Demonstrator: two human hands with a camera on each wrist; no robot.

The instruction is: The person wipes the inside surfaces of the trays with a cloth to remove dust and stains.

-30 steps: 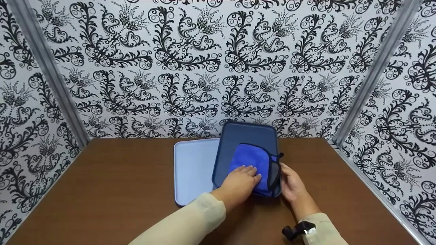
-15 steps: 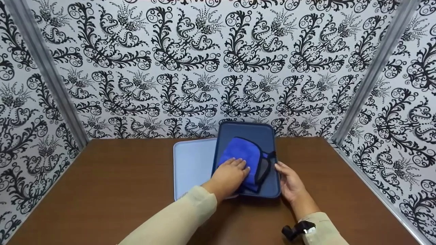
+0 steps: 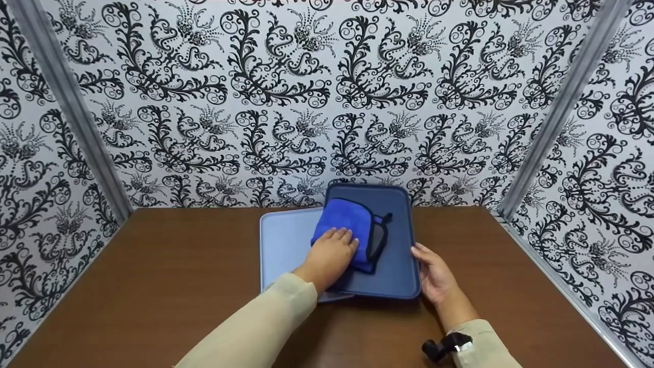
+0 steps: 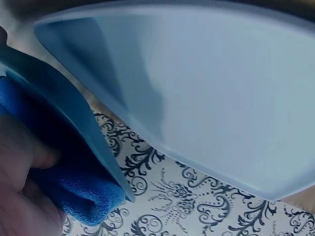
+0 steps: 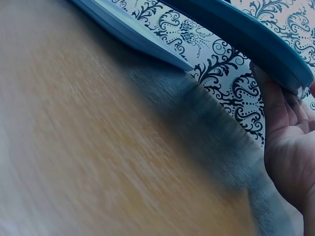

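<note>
Mid-frame, I see the left hand [image 3: 328, 259] flat on the blue cloth [image 3: 346, 217], the right hand [image 3: 437, 278] gripping the dark tray [image 3: 396, 268]. Wiping looks begun, not finished.

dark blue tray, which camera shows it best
The head view: most of the dark blue tray's outline shows, though the blue cloth and left hand cover part. The left wrist view catches only a strip along its edge beside the cloth; the right wrist view shows its outer side, right hand at its edge.
</note>
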